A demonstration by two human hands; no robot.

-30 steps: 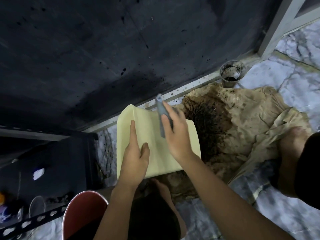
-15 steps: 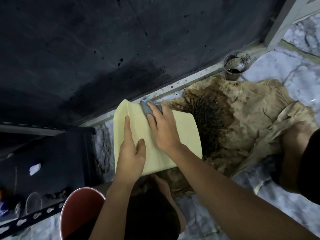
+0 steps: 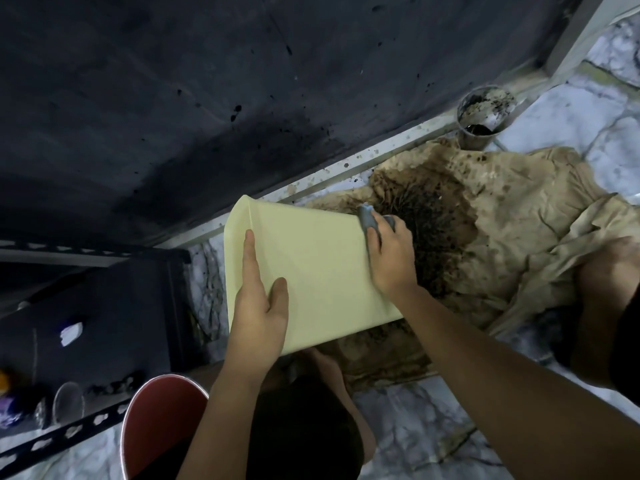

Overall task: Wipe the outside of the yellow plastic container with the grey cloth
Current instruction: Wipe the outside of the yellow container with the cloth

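A pale yellow plastic container [image 3: 311,265] is held tilted above the floor, one flat side facing me. My left hand [image 3: 261,306] lies flat on that side near its lower left, fingers pointing up, gripping the container. My right hand [image 3: 389,252] is at the container's right edge, fingers closed on a small grey cloth [image 3: 369,218] pressed against the upper right corner. Only the cloth's top shows above my fingers.
A stained brown paper [image 3: 502,216] with a dark dirty patch covers the marble floor behind the container. A dirty cup [image 3: 483,116] stands by the dark wall [image 3: 242,98]. A red bucket [image 3: 156,420] sits lower left beside a black metal rack [image 3: 86,306]. My knees flank the container.
My right hand slid the grey cloth from the container's top middle across to its right edge. The container tilted slightly; my left hand kept its place.
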